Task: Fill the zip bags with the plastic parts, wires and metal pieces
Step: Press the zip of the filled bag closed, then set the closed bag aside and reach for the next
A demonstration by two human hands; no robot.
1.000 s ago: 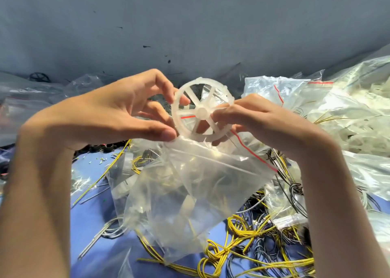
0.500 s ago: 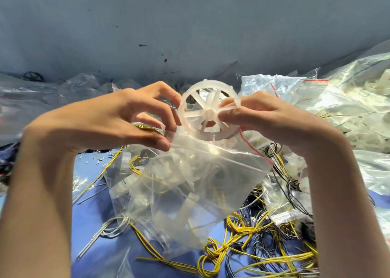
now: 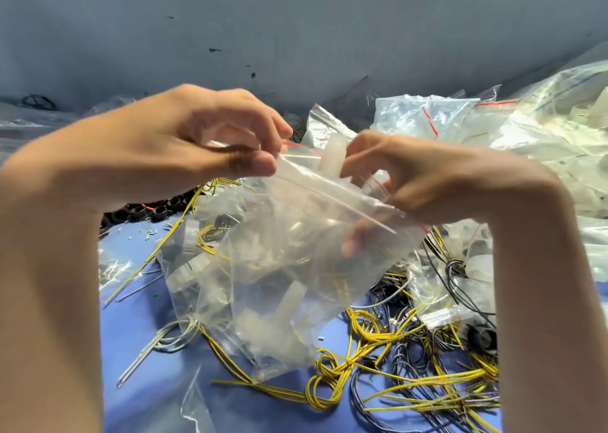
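While left grip pinches zip bag mouth, right grip pinches white plastic part, upright between both grips, half inside.

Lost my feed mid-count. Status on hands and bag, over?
Left hand pinches zip bag mouth open. Right hand grips white plastic part, partway into the mouth. Yellow wires lie below, clear of the opening.

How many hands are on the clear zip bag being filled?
2. The left hand pinches the mouth of the zip bag at its left end; the right hand grips the right end, a finger showing through the plastic.
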